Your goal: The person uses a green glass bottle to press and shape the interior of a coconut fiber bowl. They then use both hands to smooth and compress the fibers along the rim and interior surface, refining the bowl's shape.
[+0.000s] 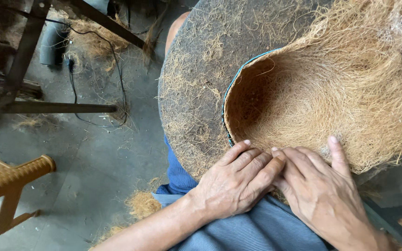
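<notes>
The coir basket liner [312,97], a bowl of tangled golden-brown coconut fibre, sits in the round mould [196,69] on my lap, its hollow turned toward the left of the view and a thin blue-green edging [231,86] tracing its rim. My left hand [236,179] lies just below that rim, fingers curled loosely and pressing the fibre edge, gripping nothing. My right hand [319,186] rests beside it, touching it, fingers flat and thumb lifted against the liner's lower wall (also holding nothing, only pressing).

To do this step well, I judge that I should work the rim evenly: push stray strands inward with flat fingertips, keep both hands close together, and turn the bowl little by little so the wall stays uniform.

The mould is a dark, felt-like dome, dusted with loose strands. The liner looks springy, wiry and loosely matted, frayed along its far side. Below the mould is my blue striped cloth [257,227]. Left of the mould lie a grey concrete floor [98,158], fibre tufts [143,204], a black cable [73,88] and a tan plastic stool [5,179].
</notes>
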